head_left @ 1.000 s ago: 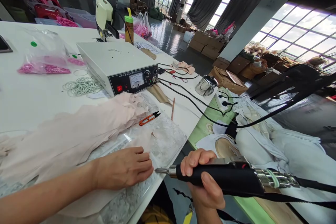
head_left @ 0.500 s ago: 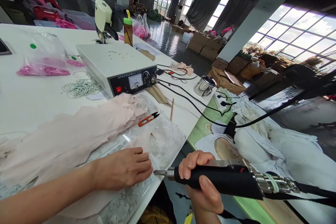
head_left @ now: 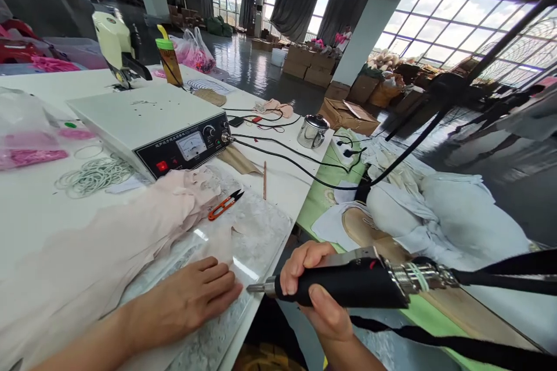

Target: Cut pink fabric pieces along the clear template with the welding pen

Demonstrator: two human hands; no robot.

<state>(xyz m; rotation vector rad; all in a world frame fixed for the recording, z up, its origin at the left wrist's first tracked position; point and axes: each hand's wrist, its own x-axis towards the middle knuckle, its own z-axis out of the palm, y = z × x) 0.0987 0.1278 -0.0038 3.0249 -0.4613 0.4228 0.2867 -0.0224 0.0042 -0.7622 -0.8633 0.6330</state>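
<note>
My right hand (head_left: pixel 319 295) is wrapped round a black handheld tool (head_left: pixel 348 283), whose metal tip points left, close to the fingertips of my left hand (head_left: pixel 191 301). My left hand lies palm down, its fingers side by side and slightly bent, on thin pale pink fabric (head_left: pixel 143 220) over a clear sheet (head_left: pixel 265 232) at the table's edge. Whether fabric is pinched under those fingers is hidden. Orange-handled thread snips (head_left: pixel 225 205) rest beyond the left hand.
A white control box (head_left: pixel 148 122) with a dial stands on the table, black cables running right. Nearby are pale rubber bands (head_left: pixel 93 177), a glass jar (head_left: pixel 313 131) and a green-lidded bottle (head_left: pixel 169 62). White padded pieces (head_left: pixel 474 214) lie on a green surface at the right.
The view has turned rightward, so table objects appear farther left. Both hands appear slightly farther left, with the tool still held in my right hand and its tip still near my left fingertips.
</note>
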